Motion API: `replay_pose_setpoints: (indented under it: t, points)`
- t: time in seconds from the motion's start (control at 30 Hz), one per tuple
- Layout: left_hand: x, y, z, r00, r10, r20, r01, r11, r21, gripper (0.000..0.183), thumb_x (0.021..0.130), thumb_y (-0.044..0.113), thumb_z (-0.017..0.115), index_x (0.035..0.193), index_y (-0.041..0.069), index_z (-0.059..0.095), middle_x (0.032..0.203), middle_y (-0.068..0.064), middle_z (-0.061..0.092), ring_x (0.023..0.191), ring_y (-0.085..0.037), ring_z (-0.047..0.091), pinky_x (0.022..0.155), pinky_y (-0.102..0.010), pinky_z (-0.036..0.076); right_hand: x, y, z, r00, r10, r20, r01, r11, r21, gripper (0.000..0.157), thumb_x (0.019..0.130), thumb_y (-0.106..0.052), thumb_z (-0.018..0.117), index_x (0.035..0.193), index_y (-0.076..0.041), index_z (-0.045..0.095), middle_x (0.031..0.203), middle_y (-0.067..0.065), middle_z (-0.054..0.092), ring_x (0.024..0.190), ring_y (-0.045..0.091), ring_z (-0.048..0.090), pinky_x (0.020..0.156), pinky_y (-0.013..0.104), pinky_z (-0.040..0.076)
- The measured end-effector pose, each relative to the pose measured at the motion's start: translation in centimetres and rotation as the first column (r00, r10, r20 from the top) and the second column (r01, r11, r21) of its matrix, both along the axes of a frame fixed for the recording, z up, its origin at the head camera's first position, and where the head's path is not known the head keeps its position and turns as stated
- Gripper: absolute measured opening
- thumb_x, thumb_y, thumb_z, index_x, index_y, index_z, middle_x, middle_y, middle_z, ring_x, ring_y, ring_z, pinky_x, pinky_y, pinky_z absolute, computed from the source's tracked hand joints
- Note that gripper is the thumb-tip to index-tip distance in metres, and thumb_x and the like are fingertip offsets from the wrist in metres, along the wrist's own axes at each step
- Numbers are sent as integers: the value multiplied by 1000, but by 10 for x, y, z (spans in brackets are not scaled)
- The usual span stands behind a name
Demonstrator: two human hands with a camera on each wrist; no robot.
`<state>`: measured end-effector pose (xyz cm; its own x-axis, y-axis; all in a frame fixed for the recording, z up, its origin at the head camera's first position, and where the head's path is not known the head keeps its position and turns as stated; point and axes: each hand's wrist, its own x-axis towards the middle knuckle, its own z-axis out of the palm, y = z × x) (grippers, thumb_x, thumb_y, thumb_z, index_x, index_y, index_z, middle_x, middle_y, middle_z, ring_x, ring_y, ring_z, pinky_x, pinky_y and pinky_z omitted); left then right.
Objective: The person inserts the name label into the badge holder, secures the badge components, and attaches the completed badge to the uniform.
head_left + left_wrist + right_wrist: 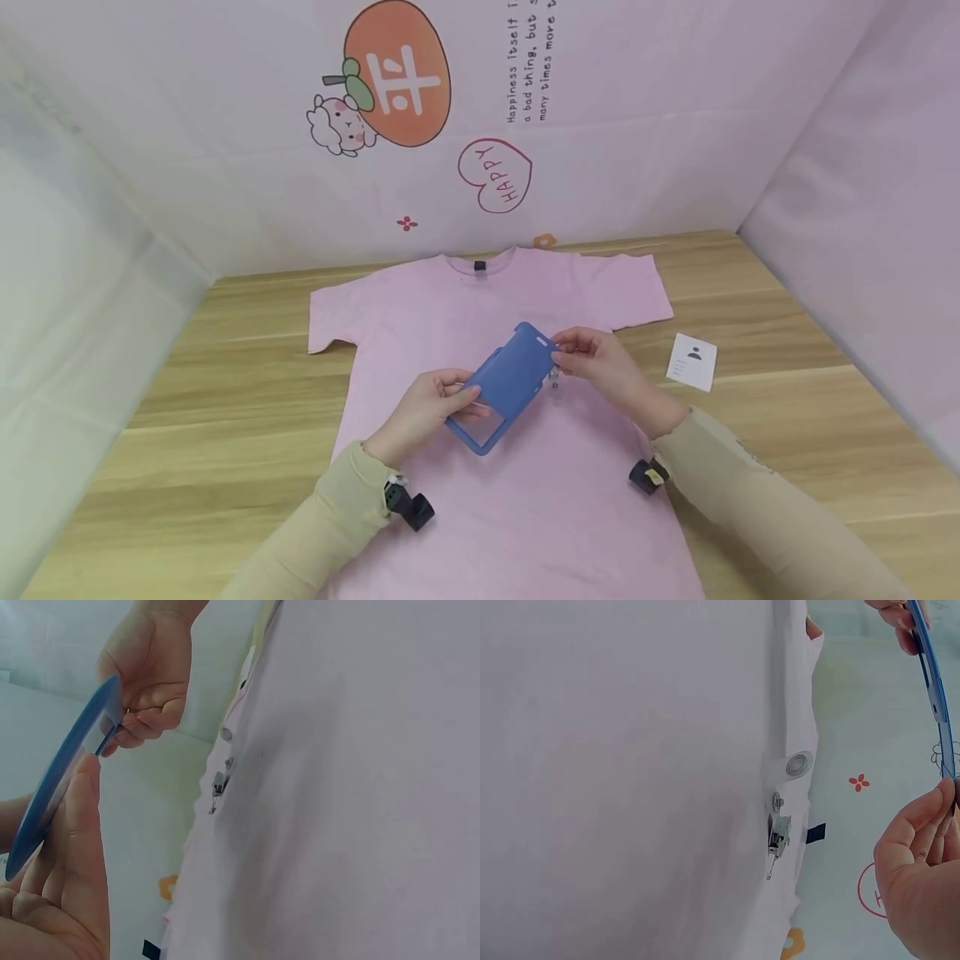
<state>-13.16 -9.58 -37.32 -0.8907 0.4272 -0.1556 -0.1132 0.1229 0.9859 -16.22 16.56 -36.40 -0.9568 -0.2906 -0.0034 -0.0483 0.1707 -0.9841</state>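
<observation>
Both hands hold a blue badge holder tilted above a pink T-shirt. My left hand grips its lower left part, thumb on the front and fingers behind. My right hand pinches the upper right corner, near the slot. Seen edge-on in the left wrist view, the holder stands between the two hands. A metal badge clip with a clear strap lies on the shirt; in the head view this clip shows just below my right fingers.
To the right of the shirt, a white ID card lies on the wooden table. A printed white cloth hangs behind the table, with pale cloth walls on both sides. The shirt's neck label faces the back.
</observation>
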Motion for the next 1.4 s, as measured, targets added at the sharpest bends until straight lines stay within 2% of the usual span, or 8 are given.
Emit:
replay_pose_setpoints:
  t: [0.6,0.83,1.13,1.4]
  points:
    - [0,1,-1,998,-65,-5,65,998,14,33,96,10,54,122,-10,53,102,-25,68,79,-6,69,81,-33,56,1,6,1,1000,-13,4,13,1000,11,31,90,4,55,117,18,49,81,-5,55,75,1,58,74,16,52]
    - [1,0,-2,997,-72,11,72,997,41,33,95,6,53,122,-12,51,107,-31,64,77,-5,69,80,-33,56,2,9,2,999,-28,17,27,999,27,31,91,1,55,118,16,49,83,-4,54,77,3,59,75,16,52]
    - [1,-1,-2,997,-67,39,65,997,36,33,95,8,54,123,-11,53,107,-30,64,78,-6,70,80,-31,57,0,14,2,999,-42,27,41,999,19,33,91,1,55,119,16,48,82,-7,54,77,2,58,74,16,51]
    - [2,-5,-1,998,-67,9,66,998,22,35,96,10,54,123,-12,52,106,-30,65,78,-5,70,79,-30,57,-2,19,7,998,-49,36,49,999,18,34,93,-2,53,122,16,46,83,-9,55,79,1,56,78,16,50]
